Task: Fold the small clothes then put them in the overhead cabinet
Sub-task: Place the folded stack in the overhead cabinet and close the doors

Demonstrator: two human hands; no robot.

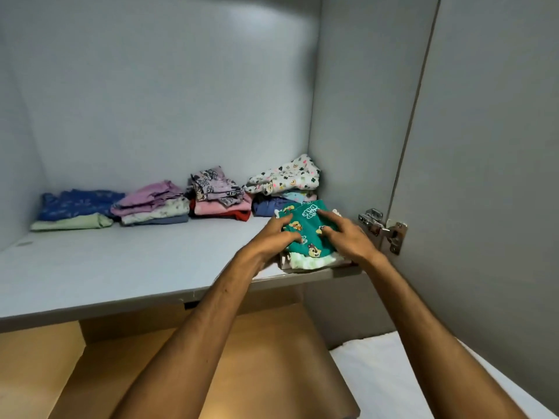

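Observation:
A folded green garment with cartoon prints (308,229) lies on top of a small stack near the front right corner of the cabinet shelf (121,267). My left hand (272,237) grips its left side, and my right hand (348,237) presses on its right side with fingers spread over the cloth. Under the green piece a pale green and white garment (311,261) shows at the front edge. Along the back of the shelf stand several stacks of folded small clothes: blue and light green (75,210), purple and grey (151,207), lilac, pink and red (220,198), white patterned on top (284,179).
The cabinet's right wall (348,116) stands close to the green stack. An open door (484,146) hangs on a metal hinge (384,229) at the right. Below the shelf are a brown wooden surface (242,358) and a white sheet (393,373).

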